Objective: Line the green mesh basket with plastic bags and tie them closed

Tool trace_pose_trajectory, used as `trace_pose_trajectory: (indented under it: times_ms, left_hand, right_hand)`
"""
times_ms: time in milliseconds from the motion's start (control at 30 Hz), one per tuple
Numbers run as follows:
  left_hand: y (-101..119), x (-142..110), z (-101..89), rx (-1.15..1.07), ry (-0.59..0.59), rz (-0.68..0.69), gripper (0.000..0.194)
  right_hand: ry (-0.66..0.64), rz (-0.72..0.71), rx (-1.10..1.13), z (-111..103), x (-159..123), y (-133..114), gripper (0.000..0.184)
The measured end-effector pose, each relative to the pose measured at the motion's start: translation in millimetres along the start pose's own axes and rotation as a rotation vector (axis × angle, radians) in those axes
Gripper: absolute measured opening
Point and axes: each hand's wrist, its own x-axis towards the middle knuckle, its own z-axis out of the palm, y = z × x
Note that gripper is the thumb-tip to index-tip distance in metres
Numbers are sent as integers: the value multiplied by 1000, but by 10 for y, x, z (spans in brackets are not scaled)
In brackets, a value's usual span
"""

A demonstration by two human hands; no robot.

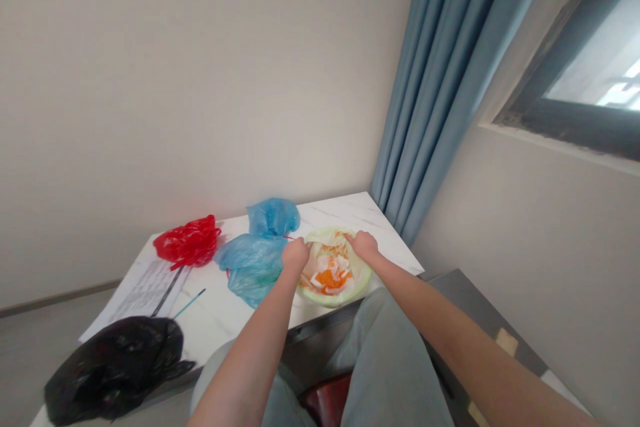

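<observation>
**Left hand [295, 255] and right hand [363, 245] on the rim of a pale green plastic basin [334, 298]**

The basin sits on a white marble-look counter [345, 213], directly below and between the two hands. The hands are apart, one at each side of the basin, with fingers curled over the rim. Whether either is clamped on anything cannot be told, as the fingers are partly hidden. Between the hands, inside the basin, lies a crumpled orange and white material [329, 277], possibly plastic.

A thin red strip [289, 237] shows just beyond the left hand. Left of that hand, two crumpled blue plastic bags [253, 265] lie touching, and further left is a red plastic bag [187, 241]. Further out on the same side are printed papers [143, 293], a thin teal stick [190, 303] and a black plastic bag [115, 367] near the counter's front edge.

Beyond the right hand, a blue curtain [440, 80] hangs at the counter's far corner. Grey trouser legs [390, 360] show below both hands.
</observation>
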Motion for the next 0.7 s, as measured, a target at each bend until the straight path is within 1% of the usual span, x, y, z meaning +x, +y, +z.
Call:
trace_pose_trajectory:
  times_ms: [133, 433, 700]
  left_hand:
    - [10, -10, -17, -4, -6, -16, 47]
    - [16, -16, -18, -28, -11, -33, 49]
    - [19, -10, -14, -54, -3, -48, 60]
  right_hand:
    - [33, -10, 4, 11, 17, 11, 68]
    - [40, -33, 11, 28, 35, 30, 66]
    - [44, -53, 9, 33, 44, 40, 62]
